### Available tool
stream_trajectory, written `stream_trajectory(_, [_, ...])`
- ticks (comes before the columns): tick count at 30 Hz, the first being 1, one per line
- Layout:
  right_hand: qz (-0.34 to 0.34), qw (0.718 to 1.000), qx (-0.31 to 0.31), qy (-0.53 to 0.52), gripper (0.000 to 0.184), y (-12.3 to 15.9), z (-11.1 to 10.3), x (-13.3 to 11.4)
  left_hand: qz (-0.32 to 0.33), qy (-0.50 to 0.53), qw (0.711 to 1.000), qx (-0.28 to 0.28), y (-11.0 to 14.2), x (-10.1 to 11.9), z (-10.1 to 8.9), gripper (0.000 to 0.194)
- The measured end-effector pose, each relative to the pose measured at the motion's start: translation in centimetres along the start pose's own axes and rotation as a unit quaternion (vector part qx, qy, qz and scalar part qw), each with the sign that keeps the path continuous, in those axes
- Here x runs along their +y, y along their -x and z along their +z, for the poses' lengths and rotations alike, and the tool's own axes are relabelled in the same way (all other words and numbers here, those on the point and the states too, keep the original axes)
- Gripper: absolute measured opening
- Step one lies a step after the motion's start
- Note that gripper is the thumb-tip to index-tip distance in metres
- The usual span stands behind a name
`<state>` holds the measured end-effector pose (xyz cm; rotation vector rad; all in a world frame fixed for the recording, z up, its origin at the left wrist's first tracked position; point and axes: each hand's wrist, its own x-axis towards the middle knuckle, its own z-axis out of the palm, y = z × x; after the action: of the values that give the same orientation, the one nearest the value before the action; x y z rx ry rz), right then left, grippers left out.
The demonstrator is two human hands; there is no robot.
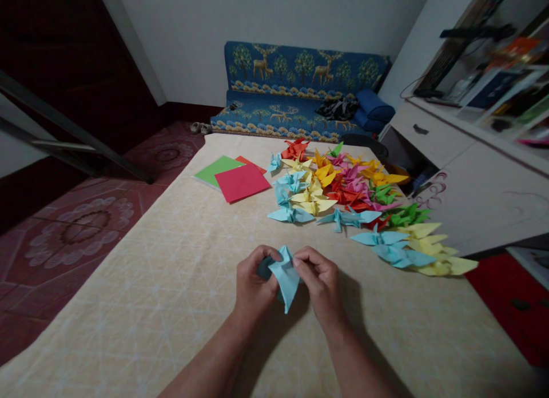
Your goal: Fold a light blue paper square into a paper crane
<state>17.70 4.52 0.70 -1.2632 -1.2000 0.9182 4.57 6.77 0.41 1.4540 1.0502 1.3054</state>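
Note:
A partly folded light blue paper piece (285, 275) is held between both hands just above the cream tablecloth (171, 283). My left hand (254, 283) pinches its left side with fingers curled. My right hand (321, 281) pinches its upper right edge. The paper's pointed tip hangs downward between the wrists. Beyond the hands lies a heap of several folded paper cranes (343, 192) in blue, yellow, red, pink, orange and green.
Flat sheets lie at the far left of the table: a red sheet (241, 182) on top of a green sheet (217, 169). A blue patterned sofa (300, 95) stands behind the table. A white cabinet (476, 175) with shelves stands to the right.

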Motion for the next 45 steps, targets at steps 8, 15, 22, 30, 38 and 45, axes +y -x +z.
stream_trajectory(8, [0.056,0.997,-0.015,-0.053,0.018,0.0,0.1,-0.1,-0.020,0.049,0.998,0.024,0.0,-0.6,-0.1,0.017])
stream_trajectory(15, [0.037,0.998,0.000,-0.044,0.006,0.2,0.0,0.2,-0.029,0.042,0.999,0.018,0.0,-0.3,0.1,0.018])
stream_trajectory(22, [-0.173,0.982,-0.015,0.074,0.033,0.4,-0.1,-1.0,-0.034,0.037,0.998,0.030,-0.3,0.1,0.0,0.018])
stream_trajectory(30, [-0.216,0.961,0.032,0.170,0.017,0.6,0.1,-0.1,-0.016,-0.006,0.999,0.048,-0.3,0.5,0.0,0.016])
stream_trajectory(38, [-0.247,0.945,0.054,0.206,0.017,0.4,0.4,0.3,0.005,-0.022,0.999,0.035,-0.2,0.0,-0.1,0.018])
stream_trajectory(45, [-0.299,0.920,0.053,0.247,0.022,0.5,0.4,0.0,0.007,-0.022,0.998,0.051,-0.1,0.3,0.0,0.016])
